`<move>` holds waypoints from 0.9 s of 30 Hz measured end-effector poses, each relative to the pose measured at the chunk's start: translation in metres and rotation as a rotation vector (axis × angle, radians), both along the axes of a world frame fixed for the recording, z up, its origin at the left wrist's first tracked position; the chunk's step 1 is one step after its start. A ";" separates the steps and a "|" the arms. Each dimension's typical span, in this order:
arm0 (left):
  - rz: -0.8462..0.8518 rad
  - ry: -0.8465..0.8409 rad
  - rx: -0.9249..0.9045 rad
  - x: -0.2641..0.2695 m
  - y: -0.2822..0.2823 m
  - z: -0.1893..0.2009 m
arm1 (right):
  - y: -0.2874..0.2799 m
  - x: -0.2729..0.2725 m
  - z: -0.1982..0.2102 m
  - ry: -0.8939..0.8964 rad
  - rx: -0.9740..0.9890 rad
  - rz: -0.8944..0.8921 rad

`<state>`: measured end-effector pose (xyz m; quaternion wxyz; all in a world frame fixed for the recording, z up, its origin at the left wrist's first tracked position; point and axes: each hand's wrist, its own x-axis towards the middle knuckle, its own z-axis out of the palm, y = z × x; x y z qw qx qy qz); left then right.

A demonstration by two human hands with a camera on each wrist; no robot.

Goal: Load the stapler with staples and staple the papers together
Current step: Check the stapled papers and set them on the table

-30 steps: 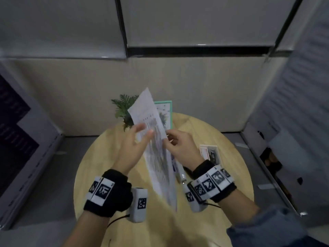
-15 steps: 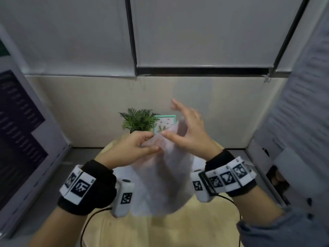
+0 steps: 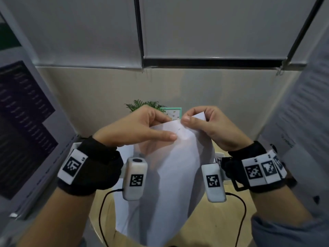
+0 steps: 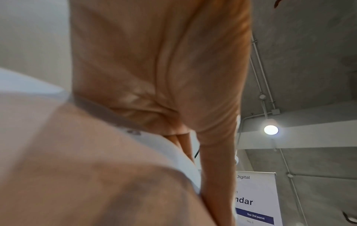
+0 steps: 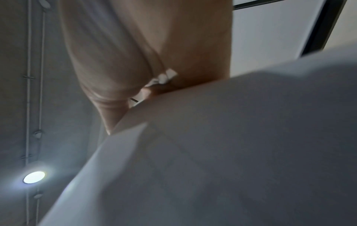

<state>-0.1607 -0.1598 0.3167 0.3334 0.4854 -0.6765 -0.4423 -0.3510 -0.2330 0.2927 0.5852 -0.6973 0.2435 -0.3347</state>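
Note:
White papers point(image 3: 170, 175) hang in the air in front of me, held up by their top corner above the round wooden table point(image 3: 217, 221). My left hand point(image 3: 140, 127) pinches the corner from the left, thumb flat on the near face. My right hand point(image 3: 204, 122) pinches the same corner from the right. A small dark staple mark point(image 3: 179, 129) shows between the two thumbs. In the left wrist view the papers point(image 4: 96, 168) fill the lower left under my fingers point(image 4: 164, 68). In the right wrist view the papers point(image 5: 231, 152) fill the lower right. The stapler is hidden.
A small green plant point(image 3: 144, 105) and a teal-framed card point(image 3: 173, 113) stand at the table's far edge. Banner stands rise at the left point(image 3: 25, 131) and right point(image 3: 306, 113). A beige wall with grey blinds is behind the table.
The papers swung from edge-on to facing me and rose. My right hand went from spread fingers to pinching the top corner. The head view tilted upward.

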 end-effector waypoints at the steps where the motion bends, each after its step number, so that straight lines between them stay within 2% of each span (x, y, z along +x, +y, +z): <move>1: 0.006 -0.018 -0.012 -0.002 0.000 0.001 | 0.000 -0.001 0.000 0.001 -0.003 0.000; 7: 0.141 -0.133 -0.172 -0.015 -0.007 -0.015 | 0.000 0.000 -0.004 0.002 -0.080 0.021; 10: 0.124 -0.126 -0.114 -0.004 -0.007 -0.026 | -0.005 0.005 -0.015 0.011 -0.094 -0.003; 12: 0.110 -0.196 -0.073 0.010 -0.003 -0.037 | -0.009 0.013 -0.026 0.027 -0.116 -0.014; 14: 0.171 -0.248 -0.079 0.028 0.007 -0.050 | -0.015 0.022 -0.038 0.061 -0.131 0.029; 17: 0.339 -0.199 -0.114 0.061 0.031 -0.068 | -0.020 0.036 -0.053 0.295 -0.072 0.201; 20: 0.550 -0.205 -0.145 0.104 0.068 -0.088 | -0.015 0.071 -0.080 0.543 -0.293 0.279; 24: 0.859 -0.265 -0.179 0.172 0.120 -0.122 | 0.018 0.150 -0.116 0.509 -0.396 0.291; 27: 1.139 -0.439 -0.168 0.235 0.161 -0.169 | 0.051 0.213 -0.137 0.455 -0.342 0.335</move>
